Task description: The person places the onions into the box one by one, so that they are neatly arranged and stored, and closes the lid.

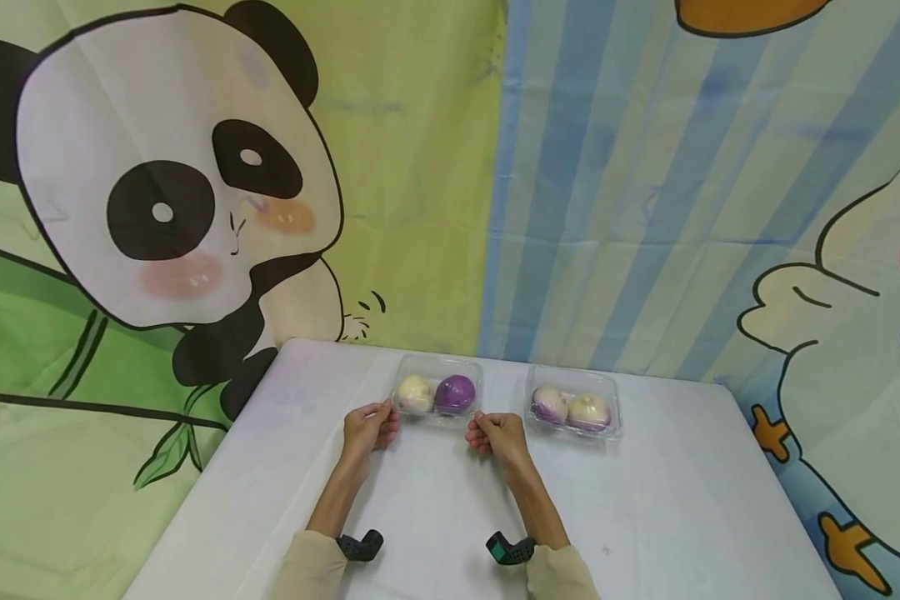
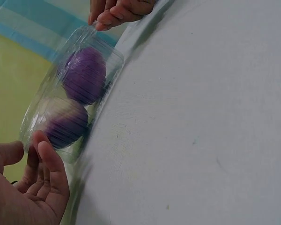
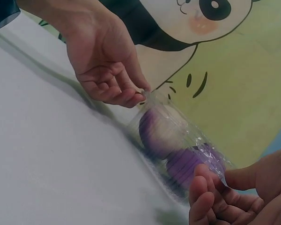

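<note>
A clear plastic clamshell box [image 1: 427,417] stands near the back of the white table, with two round vegetables inside that look like turnips or onions. One is a pale vegetable [image 1: 416,394] with purple on its side; the other is a deep purple vegetable [image 1: 455,394]. My left hand [image 1: 370,429] pinches the box's left front corner between thumb and fingertips. At the right front corner, my right hand [image 1: 498,435] pinches the rim in the same way. In the right wrist view the left hand [image 3: 107,70] shows fingers curled beneath its thumb.
To the right stands a second clear box [image 1: 574,402] with two white-and-purple vegetables in it. The white table [image 1: 435,517] meets a cloth backdrop [image 1: 420,167] printed with a panda and blue stripes. Both forearms carry dark wrist devices [image 1: 362,546].
</note>
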`<action>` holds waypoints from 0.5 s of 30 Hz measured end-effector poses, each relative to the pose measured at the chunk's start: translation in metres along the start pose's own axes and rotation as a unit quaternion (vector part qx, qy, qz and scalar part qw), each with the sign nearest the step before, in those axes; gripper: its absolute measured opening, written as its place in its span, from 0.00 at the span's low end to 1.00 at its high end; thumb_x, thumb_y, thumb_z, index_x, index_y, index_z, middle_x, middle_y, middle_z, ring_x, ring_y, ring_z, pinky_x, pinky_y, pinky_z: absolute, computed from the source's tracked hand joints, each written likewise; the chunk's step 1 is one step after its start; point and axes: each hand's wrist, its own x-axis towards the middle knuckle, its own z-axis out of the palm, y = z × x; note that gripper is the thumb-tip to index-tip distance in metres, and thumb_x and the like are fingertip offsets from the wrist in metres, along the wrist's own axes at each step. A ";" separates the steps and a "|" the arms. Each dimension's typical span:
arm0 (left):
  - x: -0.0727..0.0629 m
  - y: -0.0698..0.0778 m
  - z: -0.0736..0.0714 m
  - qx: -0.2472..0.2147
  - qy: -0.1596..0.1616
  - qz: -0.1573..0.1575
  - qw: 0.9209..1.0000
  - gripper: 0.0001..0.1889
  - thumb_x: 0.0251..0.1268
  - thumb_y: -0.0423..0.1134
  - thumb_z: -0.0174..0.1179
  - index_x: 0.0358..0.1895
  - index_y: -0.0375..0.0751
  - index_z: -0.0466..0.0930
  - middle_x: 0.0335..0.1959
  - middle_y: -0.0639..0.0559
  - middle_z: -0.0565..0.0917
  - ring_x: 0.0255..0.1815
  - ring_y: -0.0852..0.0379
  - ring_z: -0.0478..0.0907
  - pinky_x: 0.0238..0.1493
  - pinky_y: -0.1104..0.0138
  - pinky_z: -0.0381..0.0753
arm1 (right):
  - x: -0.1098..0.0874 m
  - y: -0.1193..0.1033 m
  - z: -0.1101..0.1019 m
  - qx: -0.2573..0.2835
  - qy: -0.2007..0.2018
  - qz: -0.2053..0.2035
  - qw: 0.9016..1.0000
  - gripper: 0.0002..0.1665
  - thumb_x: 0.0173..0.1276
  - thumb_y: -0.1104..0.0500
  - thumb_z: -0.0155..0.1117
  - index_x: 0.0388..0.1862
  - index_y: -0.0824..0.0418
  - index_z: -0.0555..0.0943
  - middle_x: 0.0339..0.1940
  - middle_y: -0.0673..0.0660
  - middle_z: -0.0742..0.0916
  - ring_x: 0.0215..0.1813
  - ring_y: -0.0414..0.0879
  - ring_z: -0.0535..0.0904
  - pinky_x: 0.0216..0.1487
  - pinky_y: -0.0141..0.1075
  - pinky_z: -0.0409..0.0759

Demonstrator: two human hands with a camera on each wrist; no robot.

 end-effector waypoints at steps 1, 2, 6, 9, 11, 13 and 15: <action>0.001 0.000 0.002 -0.004 0.003 0.002 1.000 0.17 0.83 0.42 0.64 0.49 0.26 0.86 0.27 0.56 0.89 0.25 0.66 0.84 0.26 0.74 0.86 | 0.002 0.000 0.000 0.002 0.002 0.002 1.000 0.22 0.86 0.57 0.61 0.45 0.78 0.87 0.24 0.54 0.92 0.24 0.37 0.85 0.28 0.28 0.84; 0.001 0.000 0.003 -0.008 0.005 0.004 1.000 0.17 0.83 0.42 0.63 0.50 0.26 0.85 0.27 0.56 0.89 0.24 0.66 0.84 0.26 0.75 0.86 | 0.003 0.000 0.000 0.003 0.003 0.004 1.000 0.22 0.86 0.57 0.61 0.45 0.78 0.87 0.24 0.54 0.92 0.24 0.37 0.85 0.29 0.28 0.84; 0.002 -0.001 0.004 -0.006 0.013 0.011 1.000 0.18 0.84 0.43 0.63 0.51 0.25 0.85 0.28 0.54 0.90 0.24 0.65 0.85 0.25 0.75 0.86 | 0.005 0.001 0.000 0.007 0.006 0.003 1.000 0.24 0.86 0.55 0.61 0.45 0.78 0.87 0.24 0.55 0.92 0.24 0.37 0.85 0.29 0.28 0.85; 0.000 -0.004 0.003 0.007 0.025 0.025 0.999 0.24 0.87 0.48 0.58 0.54 0.24 0.84 0.32 0.49 0.92 0.26 0.64 0.87 0.27 0.74 0.87 | 0.002 0.001 0.000 0.002 0.007 0.009 1.000 0.28 0.88 0.51 0.59 0.44 0.78 0.87 0.24 0.56 0.92 0.24 0.38 0.85 0.28 0.28 0.85; -0.002 -0.006 0.001 0.024 0.041 0.042 0.998 0.27 0.88 0.53 0.54 0.56 0.25 0.83 0.35 0.45 0.93 0.26 0.63 0.88 0.27 0.74 0.88 | -0.002 0.001 0.000 -0.010 0.006 0.011 1.000 0.30 0.88 0.49 0.58 0.43 0.78 0.87 0.25 0.58 0.92 0.24 0.38 0.86 0.28 0.29 0.85; -0.006 -0.008 0.000 0.047 0.064 0.065 0.995 0.30 0.89 0.55 0.50 0.56 0.26 0.83 0.37 0.40 0.94 0.26 0.63 0.87 0.27 0.74 0.88 | -0.008 0.001 -0.001 -0.034 0.009 0.004 0.999 0.32 0.89 0.48 0.57 0.42 0.78 0.87 0.26 0.62 0.92 0.25 0.41 0.86 0.29 0.32 0.86; -0.011 -0.009 0.000 0.075 0.083 0.100 0.989 0.30 0.90 0.56 0.49 0.55 0.27 0.84 0.39 0.36 0.93 0.27 0.60 0.88 0.27 0.73 0.88 | -0.014 0.001 -0.003 -0.054 0.011 -0.015 0.998 0.31 0.88 0.48 0.57 0.41 0.77 0.87 0.27 0.64 0.92 0.26 0.43 0.87 0.31 0.34 0.88</action>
